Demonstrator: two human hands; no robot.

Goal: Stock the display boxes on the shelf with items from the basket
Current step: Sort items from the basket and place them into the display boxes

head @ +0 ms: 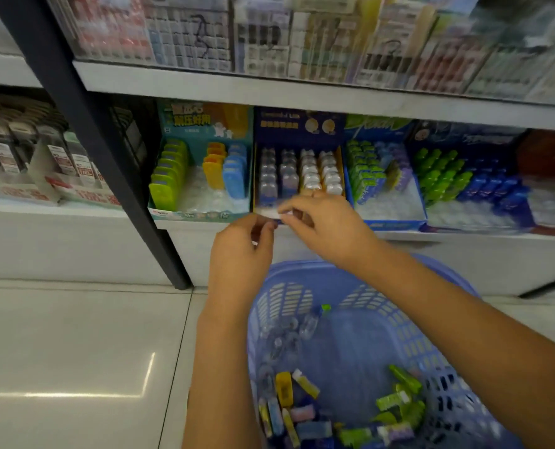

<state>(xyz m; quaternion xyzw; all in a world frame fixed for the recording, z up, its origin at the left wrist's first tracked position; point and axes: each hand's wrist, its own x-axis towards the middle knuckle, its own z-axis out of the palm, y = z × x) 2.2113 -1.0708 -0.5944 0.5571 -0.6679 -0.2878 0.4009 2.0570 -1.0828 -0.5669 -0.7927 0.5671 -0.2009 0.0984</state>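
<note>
A blue plastic basket [438, 306] stands on the floor below me, with several small green, yellow, blue and clear items [305, 413] in its bottom. On the shelf sit display boxes: a teal one [201, 124], a dark blue one [297, 123] with rows of clear packs, and two more blue ones [389, 222] to the right. My right hand [328, 228] is at the front edge of the dark blue box and pinches a small white item [286, 210]. My left hand [242, 251] is just below and left of it, fingers curled; blur hides whether it holds anything.
A dark shelf upright [107, 157] slants down at the left. The upper shelf [302, 89] holds packaged goods behind clear fronts. A neighbouring unit at the left carries boxed goods [43, 157]. Pale tiled floor [75, 351] spreads to the left of the basket.
</note>
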